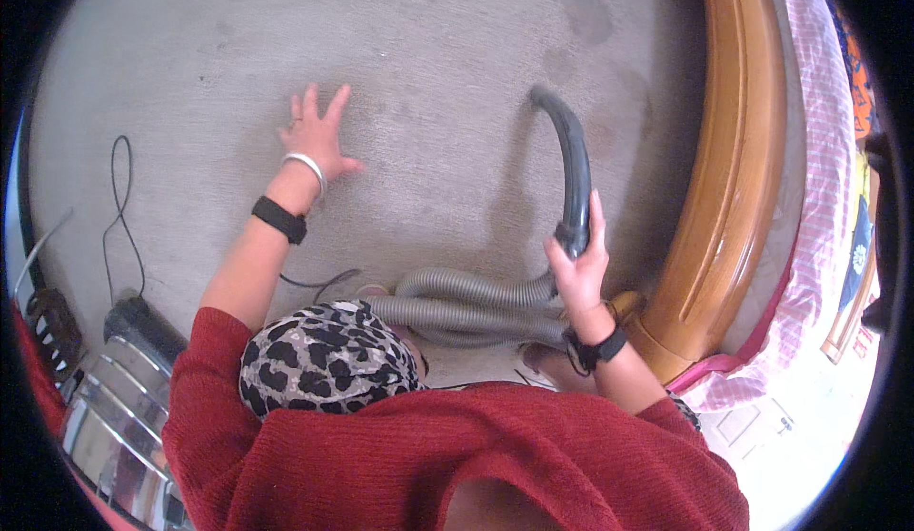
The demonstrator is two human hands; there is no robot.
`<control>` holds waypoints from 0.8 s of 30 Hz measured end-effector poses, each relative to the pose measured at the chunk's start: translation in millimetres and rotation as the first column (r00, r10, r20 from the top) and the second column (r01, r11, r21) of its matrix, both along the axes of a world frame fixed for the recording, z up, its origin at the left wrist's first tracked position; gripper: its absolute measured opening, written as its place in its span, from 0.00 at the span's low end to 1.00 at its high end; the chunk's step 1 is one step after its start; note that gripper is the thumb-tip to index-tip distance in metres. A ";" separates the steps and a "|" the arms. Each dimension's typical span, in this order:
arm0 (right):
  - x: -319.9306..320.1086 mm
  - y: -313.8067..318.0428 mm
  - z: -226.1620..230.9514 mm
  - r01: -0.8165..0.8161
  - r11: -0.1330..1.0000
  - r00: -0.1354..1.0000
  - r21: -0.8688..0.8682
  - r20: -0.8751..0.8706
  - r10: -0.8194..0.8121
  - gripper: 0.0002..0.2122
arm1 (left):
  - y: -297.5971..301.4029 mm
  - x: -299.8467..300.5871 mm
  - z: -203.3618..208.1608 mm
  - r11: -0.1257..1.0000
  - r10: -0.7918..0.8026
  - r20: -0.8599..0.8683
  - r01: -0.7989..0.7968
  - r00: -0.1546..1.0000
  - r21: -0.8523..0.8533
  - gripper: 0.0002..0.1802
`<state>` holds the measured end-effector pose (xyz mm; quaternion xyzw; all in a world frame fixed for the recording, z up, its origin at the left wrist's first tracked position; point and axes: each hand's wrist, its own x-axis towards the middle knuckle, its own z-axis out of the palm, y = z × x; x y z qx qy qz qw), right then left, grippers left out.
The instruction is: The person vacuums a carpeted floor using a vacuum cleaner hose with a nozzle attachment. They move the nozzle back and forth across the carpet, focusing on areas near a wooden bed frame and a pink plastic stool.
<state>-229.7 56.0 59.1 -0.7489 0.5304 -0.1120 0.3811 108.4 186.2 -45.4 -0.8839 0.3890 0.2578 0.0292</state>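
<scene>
My right hand [583,269] is wrapped round the lower end of a dark, curved vacuum cleaner wand [575,155], whose tip points up and away over the floor. From that grip a grey ribbed vacuum hose [476,310] loops back to the left, close to my knee. My left hand [319,139] is stretched out over the grey floor [428,74] with its fingers spread, holding nothing. Whether its palm touches the floor I cannot tell. A white bangle and a black band sit on the left wrist, another black band on the right.
Along the right runs a curved wooden bed frame [733,141] beside a pink checked bedsheet [819,84]. A thin black cord [119,184] lies looped on the floor at left. Near it stand a dark cylindrical object [143,329] and a shiny metal rack [119,407].
</scene>
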 end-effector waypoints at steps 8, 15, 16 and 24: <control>126.2 -127.6 -50.1 -0.127 0.981 0.983 -0.148 0.114 0.144 0.40 | -10.5 10.4 3.7 0.971 0.050 -0.063 -0.033 0.997 0.236 0.68; 48.4 -21.1 -14.5 -0.100 0.995 0.988 0.012 0.120 0.097 0.40 | -11.4 8.8 2.2 0.980 0.083 -0.066 -0.069 0.994 0.187 0.70; 55.9 -26.9 -14.0 -0.078 0.997 0.992 0.018 0.100 0.076 0.40 | -11.9 9.2 2.6 0.978 0.088 -0.070 -0.073 0.994 0.195 0.70; 201.8 -181.4 -64.1 -0.145 0.923 0.989 -0.356 -0.065 0.131 0.39 | -6.7 10.7 8.0 0.973 0.065 -0.095 -0.043 0.993 0.225 0.68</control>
